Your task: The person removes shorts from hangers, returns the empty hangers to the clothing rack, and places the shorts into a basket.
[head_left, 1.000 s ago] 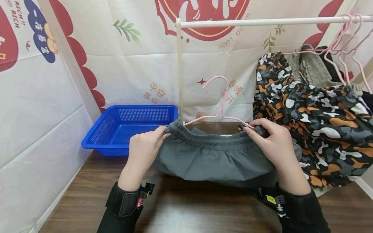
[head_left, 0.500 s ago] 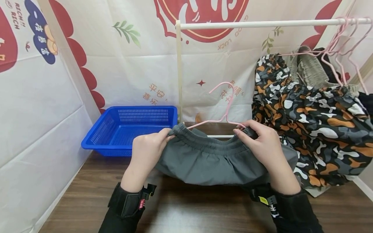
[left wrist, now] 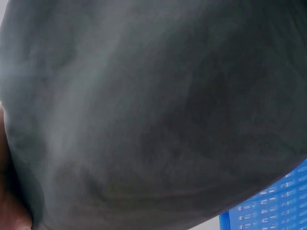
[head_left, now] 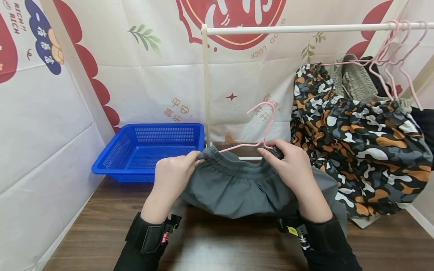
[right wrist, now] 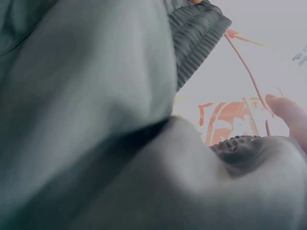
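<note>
Now we pinch the waistband of the grey shorts (head_left: 237, 184) with both hands, left hand (head_left: 171, 177) at one end, right hand (head_left: 291, 171) at the other, over the surface (head_left: 220, 244). Inside the waistband sits a pink hanger (head_left: 262, 126), beside the blue basket (head_left: 145, 150).

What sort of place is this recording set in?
Probably a staged clothes-hanging booth, not a home: printed backdrop sheets for walls, a white garment rail with pink hangers, and a blue basket on a wooden tabletop.
</note>
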